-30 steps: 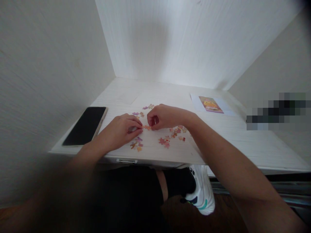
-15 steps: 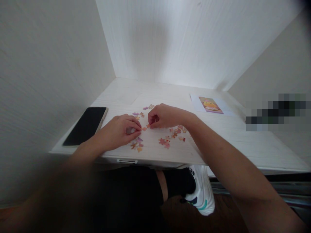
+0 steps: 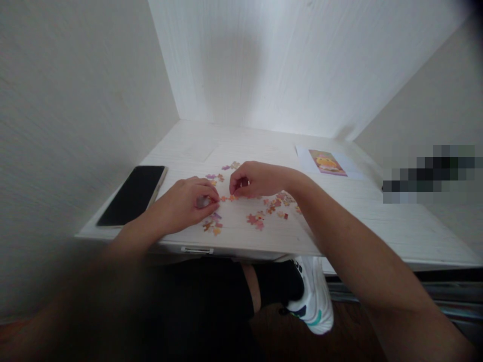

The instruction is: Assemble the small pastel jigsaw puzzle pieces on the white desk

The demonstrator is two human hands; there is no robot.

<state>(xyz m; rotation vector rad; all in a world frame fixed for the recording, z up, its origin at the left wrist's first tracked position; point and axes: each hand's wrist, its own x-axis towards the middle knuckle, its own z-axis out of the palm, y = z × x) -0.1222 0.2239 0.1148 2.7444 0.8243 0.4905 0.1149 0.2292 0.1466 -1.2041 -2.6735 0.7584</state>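
Note:
Between my two hands lie small orange jigsaw puzzle pieces (image 3: 223, 199) on the white desk. My left hand (image 3: 196, 201) rests on the desk with thumb and forefinger pinched at the left end of these pieces. From the other side, my right hand (image 3: 254, 179) pinches an orange puzzle piece (image 3: 232, 197) at its fingertips, close beside the others; whether they are joined I cannot tell. Loose puzzle pieces (image 3: 256, 220) in pink, orange and purple lie about both hands, some partly hidden behind my right wrist.
A black tablet (image 3: 132, 196) lies at the desk's left edge. Toward the back right, a printed picture of a yellow figure (image 3: 326, 162) lies on white paper. White walls enclose the desk (image 3: 264, 141). My leg and a white shoe (image 3: 313, 296) are below its front edge.
My right hand has shifted very slightly, and the orange piece at its fingertips now shows more clearly. My left hand stays in place.

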